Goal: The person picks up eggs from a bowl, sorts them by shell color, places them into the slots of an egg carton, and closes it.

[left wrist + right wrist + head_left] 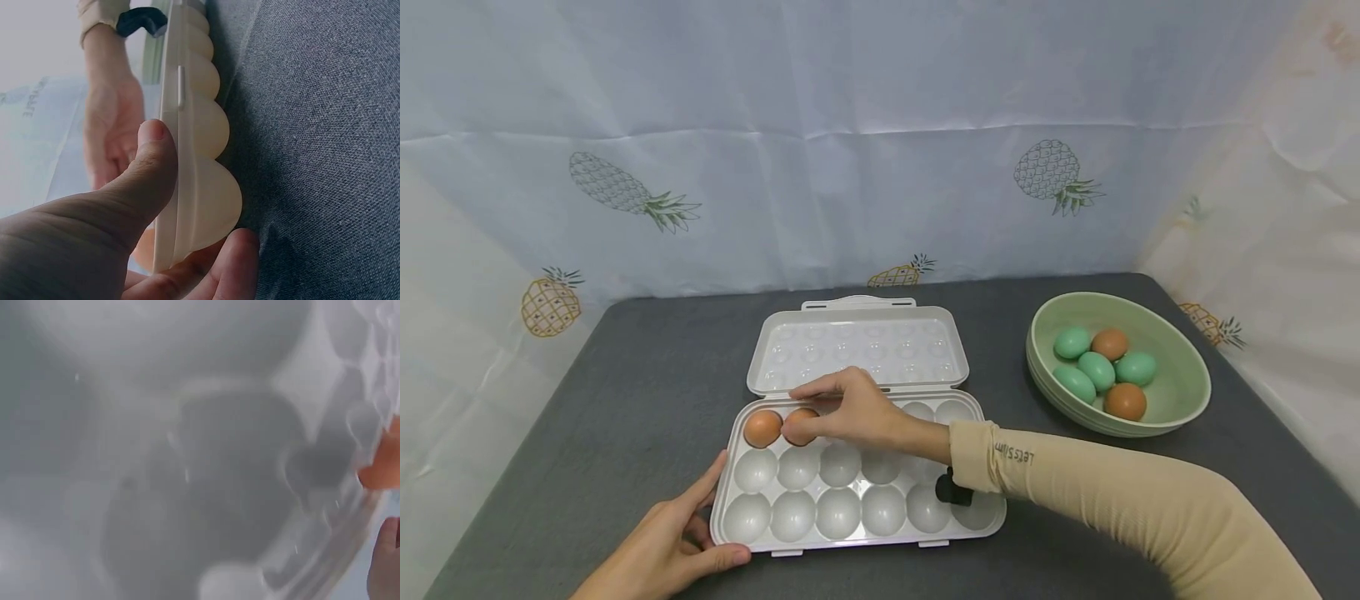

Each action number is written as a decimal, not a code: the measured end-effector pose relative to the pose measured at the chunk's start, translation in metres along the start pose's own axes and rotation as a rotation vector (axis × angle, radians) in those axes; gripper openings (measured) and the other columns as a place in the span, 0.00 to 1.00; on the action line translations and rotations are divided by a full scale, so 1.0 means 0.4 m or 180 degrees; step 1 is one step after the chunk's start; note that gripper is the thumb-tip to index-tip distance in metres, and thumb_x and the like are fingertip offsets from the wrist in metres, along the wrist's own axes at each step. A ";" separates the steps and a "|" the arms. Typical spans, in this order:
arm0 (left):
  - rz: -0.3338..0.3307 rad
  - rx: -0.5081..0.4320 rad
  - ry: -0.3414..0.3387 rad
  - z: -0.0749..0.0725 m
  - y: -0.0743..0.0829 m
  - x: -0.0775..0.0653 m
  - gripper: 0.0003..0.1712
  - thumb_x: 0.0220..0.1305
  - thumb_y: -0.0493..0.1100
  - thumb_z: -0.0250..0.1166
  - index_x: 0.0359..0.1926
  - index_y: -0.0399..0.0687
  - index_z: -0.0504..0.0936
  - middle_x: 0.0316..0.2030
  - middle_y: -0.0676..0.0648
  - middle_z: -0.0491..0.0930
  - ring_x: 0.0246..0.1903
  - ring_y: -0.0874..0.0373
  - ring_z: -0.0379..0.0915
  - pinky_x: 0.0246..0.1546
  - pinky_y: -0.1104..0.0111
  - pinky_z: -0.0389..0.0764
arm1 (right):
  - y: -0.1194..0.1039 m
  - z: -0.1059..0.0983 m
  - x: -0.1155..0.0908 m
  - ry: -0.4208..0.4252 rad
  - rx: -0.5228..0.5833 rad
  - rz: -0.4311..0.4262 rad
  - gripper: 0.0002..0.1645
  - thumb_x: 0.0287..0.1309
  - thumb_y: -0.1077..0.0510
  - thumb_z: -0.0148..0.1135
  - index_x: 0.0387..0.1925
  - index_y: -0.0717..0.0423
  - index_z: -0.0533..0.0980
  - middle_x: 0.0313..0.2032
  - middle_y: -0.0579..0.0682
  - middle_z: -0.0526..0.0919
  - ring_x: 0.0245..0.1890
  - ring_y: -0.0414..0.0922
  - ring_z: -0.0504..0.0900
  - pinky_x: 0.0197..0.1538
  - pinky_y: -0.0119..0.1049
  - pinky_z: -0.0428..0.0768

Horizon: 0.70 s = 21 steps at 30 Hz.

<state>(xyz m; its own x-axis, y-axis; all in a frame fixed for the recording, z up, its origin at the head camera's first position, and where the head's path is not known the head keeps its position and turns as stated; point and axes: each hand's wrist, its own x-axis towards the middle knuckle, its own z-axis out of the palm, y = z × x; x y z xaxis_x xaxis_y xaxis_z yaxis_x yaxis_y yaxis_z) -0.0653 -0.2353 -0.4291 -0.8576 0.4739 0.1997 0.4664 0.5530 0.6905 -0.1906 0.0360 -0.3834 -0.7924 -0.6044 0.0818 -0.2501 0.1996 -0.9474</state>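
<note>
A white egg tray lies opened flat, its lid folded toward the back. One brown egg sits in the back-left cup. My right hand reaches across the tray and pinches a second brown egg at the neighbouring cup; the hand partly covers this egg. At the tray's left front corner, my left hand grips the edge. In the left wrist view its thumb presses along the rim, and fingers curl beneath the rounded cups.
On the right stands a pale green bowl, holding several green eggs and two brown eggs. The table is dark grey. A pineapple-print curtain hangs behind it. A black strap piece hangs below the right wrist.
</note>
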 end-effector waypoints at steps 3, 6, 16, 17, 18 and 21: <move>-0.0016 -0.0003 -0.0030 0.000 -0.001 -0.002 0.61 0.53 0.40 0.80 0.74 0.17 0.49 0.31 0.56 0.81 0.21 0.80 0.71 0.20 0.81 0.72 | -0.012 -0.021 -0.001 0.0040 0.0129 0.0059 0.26 0.54 0.60 0.77 0.56 0.62 0.83 0.55 0.57 0.87 0.58 0.50 0.86 0.60 0.30 0.82; -0.0001 -0.0012 -0.0029 0.002 -0.002 -0.003 0.61 0.53 0.40 0.80 0.74 0.17 0.49 0.33 0.54 0.81 0.21 0.80 0.71 0.21 0.81 0.72 | -0.028 -0.049 -0.003 0.0063 0.0273 0.0072 0.26 0.53 0.61 0.77 0.55 0.62 0.83 0.57 0.59 0.85 0.61 0.52 0.84 0.62 0.35 0.82; 0.0050 -0.0018 0.0022 0.001 -0.001 -0.001 0.62 0.52 0.39 0.80 0.74 0.18 0.49 0.33 0.54 0.82 0.22 0.80 0.73 0.22 0.82 0.72 | -0.059 -0.205 -0.064 0.0469 0.0379 -0.0110 0.23 0.56 0.66 0.73 0.55 0.64 0.82 0.56 0.61 0.86 0.61 0.57 0.83 0.61 0.38 0.83; 0.0070 -0.0019 0.0028 0.001 -0.002 -0.001 0.61 0.52 0.39 0.80 0.74 0.18 0.49 0.33 0.54 0.82 0.22 0.80 0.73 0.22 0.82 0.72 | -0.059 -0.222 -0.074 0.0520 0.0394 -0.0168 0.24 0.57 0.67 0.72 0.56 0.65 0.82 0.56 0.61 0.86 0.61 0.56 0.83 0.61 0.38 0.83; 0.0069 -0.0032 0.0024 0.000 -0.002 -0.001 0.61 0.52 0.39 0.80 0.74 0.18 0.49 0.33 0.55 0.82 0.22 0.80 0.73 0.22 0.82 0.72 | -0.058 -0.239 -0.084 0.0567 0.0420 -0.0219 0.24 0.57 0.67 0.72 0.56 0.67 0.81 0.55 0.60 0.86 0.60 0.54 0.84 0.61 0.38 0.83; 0.0096 -0.0044 0.0032 0.001 -0.003 -0.002 0.61 0.52 0.39 0.80 0.74 0.18 0.49 0.34 0.53 0.82 0.22 0.80 0.73 0.22 0.82 0.72 | -0.048 -0.289 -0.117 0.0723 0.0438 -0.0348 0.24 0.57 0.68 0.72 0.56 0.70 0.80 0.52 0.51 0.88 0.56 0.45 0.87 0.61 0.37 0.83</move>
<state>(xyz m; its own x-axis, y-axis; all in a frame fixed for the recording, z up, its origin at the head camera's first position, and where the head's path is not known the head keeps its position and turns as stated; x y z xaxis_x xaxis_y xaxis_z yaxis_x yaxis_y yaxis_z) -0.0652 -0.2359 -0.4305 -0.8454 0.4832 0.2277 0.4892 0.5290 0.6934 -0.2130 0.1494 -0.3333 -0.8731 -0.4252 0.2384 -0.2755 0.0269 -0.9609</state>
